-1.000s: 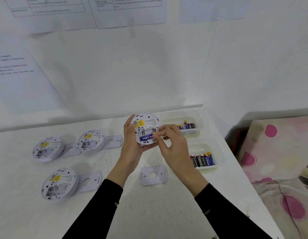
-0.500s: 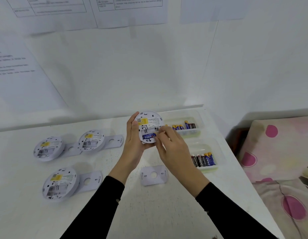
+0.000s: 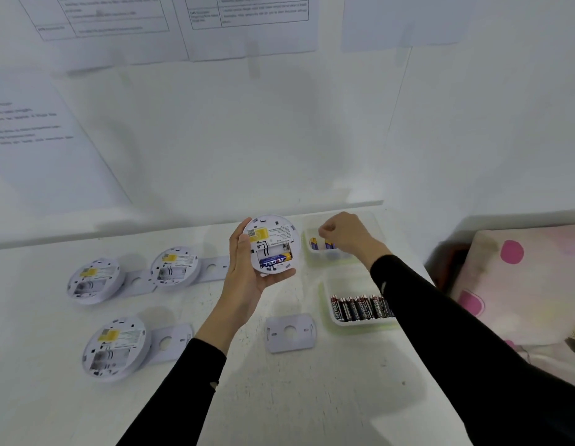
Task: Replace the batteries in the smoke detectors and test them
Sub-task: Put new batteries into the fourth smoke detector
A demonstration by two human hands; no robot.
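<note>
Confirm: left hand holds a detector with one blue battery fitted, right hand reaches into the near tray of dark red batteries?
Wrong tray. The head view shows the right hand at the far tray of blue batteries, not the near tray. The left hand does hold the detector with one fitted battery.

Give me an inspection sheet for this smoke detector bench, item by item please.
Surface: white table against a white wall.
Job's things: held detector, back showing, one blue battery seated, the slot beside it empty; three detectors lie open by mounting plates; far tray holds blue batteries, near tray dark red batteries.
Clutter: nothing seen.
Hands: left hand grips the held detector; right hand, fingers curled, over the far tray, grip unclear.
Cables: nothing seen.
Surroundings: printed sheets on the wall; pink-spotted cloth at right.
</note>
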